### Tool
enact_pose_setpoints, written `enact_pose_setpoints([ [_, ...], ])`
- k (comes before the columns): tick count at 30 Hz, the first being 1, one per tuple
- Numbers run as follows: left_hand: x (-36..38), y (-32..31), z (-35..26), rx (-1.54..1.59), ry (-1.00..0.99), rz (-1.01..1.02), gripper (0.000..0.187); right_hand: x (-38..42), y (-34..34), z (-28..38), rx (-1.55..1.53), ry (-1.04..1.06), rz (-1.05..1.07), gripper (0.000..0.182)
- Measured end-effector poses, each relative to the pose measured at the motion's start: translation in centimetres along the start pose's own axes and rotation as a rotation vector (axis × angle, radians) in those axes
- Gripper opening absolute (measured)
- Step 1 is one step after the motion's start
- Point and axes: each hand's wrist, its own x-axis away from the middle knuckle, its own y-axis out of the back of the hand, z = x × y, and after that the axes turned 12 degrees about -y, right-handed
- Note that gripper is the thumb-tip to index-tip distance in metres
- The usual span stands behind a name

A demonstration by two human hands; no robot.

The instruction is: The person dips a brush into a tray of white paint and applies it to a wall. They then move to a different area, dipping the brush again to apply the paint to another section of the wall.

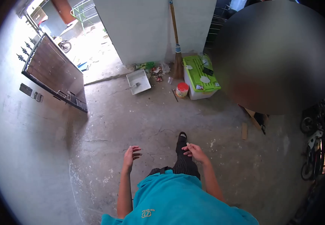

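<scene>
Head camera: on the wearer's head, facing forward and down
Shirt [181,198]: nearest
Left hand [132,155], right hand [194,152]: near
Back wall [143,30]: farther off, upper edge

Floor [106,112]: concrete, matt, rough, chipped. Bin lid [194,75], far right: green plastic, slightly glossy. Tray [143,89], far: white, smooth plastic. Broom handle [174,26]: wood. Shirt [177,202], near: matt teal cloth. Striped trousers [185,165]: dark cloth.
</scene>
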Motion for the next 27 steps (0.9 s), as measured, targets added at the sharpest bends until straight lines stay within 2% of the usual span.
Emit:
enact_pose_setpoints([
  [3,-3.7,0.2,0.0,0.023,0.022,-0.185,0.044,-5.7,2.7,3.2,-0.038,0.012,0.034,0.036],
  [5,-6.6,-0.4,-0.7,-0.016,0.022,-0.281,0.045,-9.4,4.3,5.6,-0.049,0.108,0.054,0.033],
  [7,-11.5,-0.8,-1.0,-0.021,0.017,-0.295,0.046,-15.0,5.3,6.7,-0.232,0.261,0.129,0.029],
  [8,-14.0,-1.4,-1.2,-0.003,0.028,-0.283,0.047,-16.7,6.0,8.5,-0.181,0.183,0.128,0.031],
  [9,-15.9,-2.2,-2.9,-0.044,0.03,-0.201,0.05,-17.5,6.0,10.5,-0.102,0.184,0.065,0.033],
  [10,-16.9,-3.0,-5.2,-0.08,-0.004,0.034,0.058,-17.5,6.1,12.9,-0.166,0.161,0.079,0.035],
  [11,-18.6,-4.8,-6.7,-0.108,0.032,0.05,0.057,-18.5,6.0,14.7,-0.19,0.218,0.051,0.036],
  [12,-20.7,-6.1,-7.5,-0.13,0.053,0.03,0.056,-17.8,6.4,17.6,-0.021,0.269,-0.003,0.037],
  [15,-27.6,-4.0,-6.4,-0.145,-0.026,0.317,0.057,-18.4,6.0,23.1,0.045,0.301,-0.06,0.038],
  [17,-31.8,-4.5,-9.3,-0.152,-0.017,0.36,0.058,-20.3,5.2,25.4,-0.049,0.375,-0.137,0.038],
  [20,-37.3,-4.2,-11.9,-0.14,-0.025,0.41,0.06,-24.8,3.2,25.8,-0.192,0.36,-0.223,0.035],
  [21,-39.3,-3.1,-12.7,-0.14,-0.043,0.422,0.061,-27.7,2.2,25.1,-0.246,0.336,-0.258,0.035],
  [22,-41.7,-1.2,-13.1,-0.135,-0.055,0.427,0.061,-27.3,0.5,25.7,-0.273,0.256,-0.285,0.035],
  [23,-44.6,1.3,-13.0,-0.14,-0.071,0.511,0.061,-26.8,-1.1,26.3,-0.297,0.17,-0.313,0.035],
  [25,-49.5,5.6,-12.9,-0.154,-0.097,0.676,0.06,-28.3,-4.3,27.5,-0.329,0.137,-0.308,0.034],
  [27,-47.0,5.1,-18.0,-0.109,-0.098,0.61,0.057,-30.2,-7.7,28.9,-0.388,0.108,-0.285,0.034],
])
